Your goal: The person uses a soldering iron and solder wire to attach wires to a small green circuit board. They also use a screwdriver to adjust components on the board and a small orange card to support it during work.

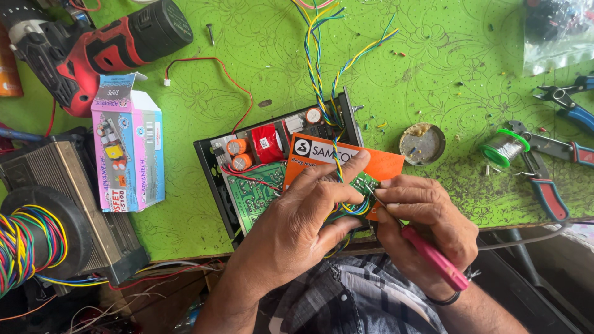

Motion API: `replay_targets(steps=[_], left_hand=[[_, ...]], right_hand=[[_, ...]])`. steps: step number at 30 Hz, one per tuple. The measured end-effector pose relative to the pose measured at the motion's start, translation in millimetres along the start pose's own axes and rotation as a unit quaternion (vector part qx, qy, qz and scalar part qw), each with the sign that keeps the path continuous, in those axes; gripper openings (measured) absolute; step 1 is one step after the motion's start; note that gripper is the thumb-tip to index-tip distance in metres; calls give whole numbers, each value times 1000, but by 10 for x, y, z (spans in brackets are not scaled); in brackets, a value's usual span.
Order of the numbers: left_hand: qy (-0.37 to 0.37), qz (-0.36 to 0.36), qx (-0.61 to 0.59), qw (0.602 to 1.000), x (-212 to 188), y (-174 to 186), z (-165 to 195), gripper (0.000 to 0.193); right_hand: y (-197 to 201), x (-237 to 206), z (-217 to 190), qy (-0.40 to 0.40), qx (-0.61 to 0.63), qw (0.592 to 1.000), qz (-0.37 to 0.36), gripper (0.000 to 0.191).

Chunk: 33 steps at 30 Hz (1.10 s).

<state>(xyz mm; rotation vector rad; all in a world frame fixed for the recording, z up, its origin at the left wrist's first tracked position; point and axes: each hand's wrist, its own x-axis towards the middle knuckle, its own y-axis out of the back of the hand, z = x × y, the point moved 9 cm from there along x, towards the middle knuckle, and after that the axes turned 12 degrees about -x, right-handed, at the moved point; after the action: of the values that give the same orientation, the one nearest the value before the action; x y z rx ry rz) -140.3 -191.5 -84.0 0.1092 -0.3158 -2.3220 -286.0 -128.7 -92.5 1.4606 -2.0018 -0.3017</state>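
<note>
Being pinched by the left hand above the open chassis, a small green board is being soldered; the pink iron, gripped in the right hand, could likely scorch nearby fingers.

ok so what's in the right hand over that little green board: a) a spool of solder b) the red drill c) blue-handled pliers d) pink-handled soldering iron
d: the right hand grips a pink-handled soldering iron with its tip at the small green board, which the left hand holds; the blue-handled pliers, red drill and solder spool lie on the green table.
</note>
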Motion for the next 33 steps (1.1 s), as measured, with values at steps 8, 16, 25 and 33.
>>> replay_targets(steps=[8, 16, 25, 33], left_hand=[[1, -2, 1, 1000, -7, 1, -6, 49], [0, -1, 6, 1000, -9, 1, -2, 49], [-2, 1, 5, 1000, -9, 2, 5, 48], [-1, -1, -1, 1000, -6, -5, 7, 48]], right_hand=[[11, 38, -23, -27, -6, 999, -23, 19], [17, 83, -53, -17, -25, 999, -26, 20], [14, 115, -84, -5, -25, 999, -26, 21], [27, 155, -109, -6, -35, 998, -46, 21]])
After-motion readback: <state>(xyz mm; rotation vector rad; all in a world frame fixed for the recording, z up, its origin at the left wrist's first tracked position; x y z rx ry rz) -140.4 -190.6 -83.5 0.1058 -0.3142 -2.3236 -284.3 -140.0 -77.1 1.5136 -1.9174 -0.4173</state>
